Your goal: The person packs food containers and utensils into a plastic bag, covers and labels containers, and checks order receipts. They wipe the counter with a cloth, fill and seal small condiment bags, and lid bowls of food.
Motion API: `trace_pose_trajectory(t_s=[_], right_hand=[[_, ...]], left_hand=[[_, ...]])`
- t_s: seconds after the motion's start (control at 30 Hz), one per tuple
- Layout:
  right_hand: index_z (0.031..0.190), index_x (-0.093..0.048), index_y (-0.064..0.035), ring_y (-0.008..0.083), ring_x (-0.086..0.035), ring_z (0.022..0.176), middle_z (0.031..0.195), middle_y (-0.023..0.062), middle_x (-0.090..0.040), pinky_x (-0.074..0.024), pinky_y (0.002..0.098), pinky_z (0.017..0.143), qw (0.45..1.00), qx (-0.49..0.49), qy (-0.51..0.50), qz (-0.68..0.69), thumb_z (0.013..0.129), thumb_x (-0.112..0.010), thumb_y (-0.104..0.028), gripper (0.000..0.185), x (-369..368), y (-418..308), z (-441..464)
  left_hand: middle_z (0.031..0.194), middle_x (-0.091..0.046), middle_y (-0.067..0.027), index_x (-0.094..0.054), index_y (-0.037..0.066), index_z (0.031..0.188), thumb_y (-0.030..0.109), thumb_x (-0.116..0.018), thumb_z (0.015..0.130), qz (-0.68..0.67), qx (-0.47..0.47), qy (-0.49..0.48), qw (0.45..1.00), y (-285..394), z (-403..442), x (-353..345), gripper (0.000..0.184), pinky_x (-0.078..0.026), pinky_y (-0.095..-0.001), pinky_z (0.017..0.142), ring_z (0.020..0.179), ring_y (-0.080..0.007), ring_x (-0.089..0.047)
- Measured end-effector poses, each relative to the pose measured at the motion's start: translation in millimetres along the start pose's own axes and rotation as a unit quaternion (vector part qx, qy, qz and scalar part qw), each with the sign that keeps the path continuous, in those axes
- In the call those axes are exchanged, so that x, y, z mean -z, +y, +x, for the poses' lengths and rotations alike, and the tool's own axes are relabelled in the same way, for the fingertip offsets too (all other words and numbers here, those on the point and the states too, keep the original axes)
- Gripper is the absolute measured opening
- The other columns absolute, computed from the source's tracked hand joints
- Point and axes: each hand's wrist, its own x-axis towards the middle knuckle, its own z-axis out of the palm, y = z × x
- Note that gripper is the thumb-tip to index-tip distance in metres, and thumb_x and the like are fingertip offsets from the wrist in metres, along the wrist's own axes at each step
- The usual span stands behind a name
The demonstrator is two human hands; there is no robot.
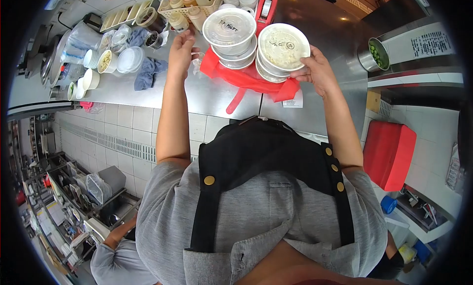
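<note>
Two stacks of round lidded tubs stand side by side on a red plastic bag (231, 76) on the steel counter. The left stack (229, 27) has dark writing on its clear lid. My right hand (318, 70) grips the side of the right stack (282, 46), thumb at the rim of its top lid and fingers lower down. My left hand (182, 53) is raised just left of the left stack, apart from it, fingers loosely spread and holding nothing. A red handle of the bag (236, 101) hangs toward the counter's front edge.
Sauce bottles (196, 17) stand in and beside a basket behind my left hand. Farther left are a blue cloth (149, 74) and bowls (107, 61). A red tape dispenser (266, 9) is behind the stacks. A metal pot (373, 54) sits right. Another person (123, 258) is at lower left.
</note>
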Motion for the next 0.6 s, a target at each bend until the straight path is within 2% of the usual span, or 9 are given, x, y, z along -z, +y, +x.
trace_pose_trajectory(t_s=[0.13,0.27,0.33,0.37,0.43,0.47,0.53,0.57,0.6], right_hand=[[0.145,-0.036,-0.0032,0.0176,-0.072,0.071,0.117,0.0158,-0.064,-0.0553,0.0259,0.056,0.997,-0.002,0.027,-0.071,0.098,-0.056,-0.016,0.053,-2.3,2.4,1.9],[0.145,-0.037,-0.0031,0.0167,-0.070,0.066,0.119,0.0140,-0.063,-0.0537,0.0263,0.056,0.996,0.003,0.054,-0.076,0.098,-0.057,-0.020,0.054,-3.7,6.9,0.5],[0.146,-0.036,-0.0032,0.0152,-0.069,0.075,0.119,0.0141,-0.061,-0.0542,0.0285,0.062,0.992,0.029,0.088,-0.080,0.096,-0.061,-0.020,0.058,-5.3,8.8,-6.0],[0.146,-0.036,-0.0032,0.0152,-0.069,0.075,0.119,0.0141,-0.061,-0.0542,0.0285,0.062,0.992,0.029,0.090,-0.078,0.096,-0.061,-0.020,0.058,-7.3,13.5,-7.8],[0.140,-0.044,-0.0049,0.0208,-0.066,0.085,0.122,0.0176,-0.059,-0.0536,0.0351,0.075,0.875,0.302,0.274,-0.261,0.092,-0.064,-0.014,0.052,-14.4,29.9,-11.6],[0.140,-0.044,-0.0049,0.0208,-0.066,0.085,0.122,0.0176,-0.059,-0.0536,0.0351,0.075,0.875,0.299,0.280,-0.259,0.092,-0.064,-0.014,0.052,-19.8,37.1,-19.1],[0.123,-0.057,-0.0055,0.0291,-0.061,0.098,0.122,0.0195,-0.059,-0.0483,0.0445,0.090,0.731,0.532,0.264,-0.335,0.083,-0.067,-0.007,0.041,-35.1,53.3,-38.0],[0.113,-0.060,-0.0054,0.0327,-0.059,0.103,0.122,0.0195,-0.058,-0.0462,0.0464,0.093,0.763,0.531,0.114,-0.351,0.081,-0.066,-0.004,0.033,-43.7,64.2,-44.8],[0.103,-0.063,-0.0054,0.0363,-0.058,0.108,0.122,0.0196,-0.058,-0.0441,0.0483,0.097,0.777,0.517,-0.039,-0.356,0.078,-0.064,-0.002,0.026,-53.7,76.5,-47.3]], left_hand=[[0.129,-0.062,-0.0169,-0.057,0.002,0.135,0.016,-0.064,0.084,0.286,-0.126,-0.012,0.950,-42.8,46.2,21.9,0.054,-0.050,-0.0412,0.092,0.103,-0.0333,-0.067],[0.139,-0.056,-0.0187,-0.059,0.006,0.135,0.020,-0.069,0.079,0.424,-0.004,-0.120,0.898,-53.3,61.2,40.7,0.058,-0.046,-0.0418,0.101,0.121,-0.0407,-0.056],[0.147,-0.048,-0.0146,-0.061,0.014,0.134,0.023,-0.075,0.076,0.608,-0.029,0.074,0.790,-26.4,18.0,22.9,0.060,-0.047,-0.0448,0.099,0.128,-0.0432,-0.050],[0.147,-0.048,-0.0146,-0.061,0.014,0.134,0.023,-0.075,0.076,0.610,-0.031,0.072,0.789,-28.3,13.1,19.8,0.060,-0.047,-0.0448,0.099,0.128,-0.0432,-0.050],[0.151,-0.042,-0.0125,-0.063,0.017,0.132,0.025,-0.079,0.073,0.669,-0.090,0.035,0.737,-39.6,13.3,17.7,0.061,-0.050,-0.0491,0.096,0.129,-0.0455,-0.047],[0.151,-0.042,-0.0125,-0.063,0.017,0.132,0.025,-0.079,0.073,0.672,-0.094,0.031,0.734,-64.0,31.1,22.0,0.061,-0.050,-0.0491,0.096,0.129,-0.0455,-0.047],[0.149,-0.044,-0.0135,-0.063,0.016,0.131,0.023,-0.078,0.074,0.629,-0.122,-0.108,0.760,-135.6,82.2,36.1,0.059,-0.050,-0.0490,0.095,0.126,-0.0445,-0.050],[0.149,-0.044,-0.0135,-0.063,0.016,0.131,0.023,-0.078,0.074,0.632,-0.127,-0.118,0.755,-155.7,89.9,41.6,0.059,-0.050,-0.0490,0.095,0.126,-0.0445,-0.050],[0.148,-0.044,-0.0147,-0.063,0.014,0.130,0.023,-0.077,0.076,0.558,-0.105,-0.111,0.816,-171.5,96.8,44.5,0.056,-0.050,-0.0487,0.095,0.125,-0.0442,-0.051]])
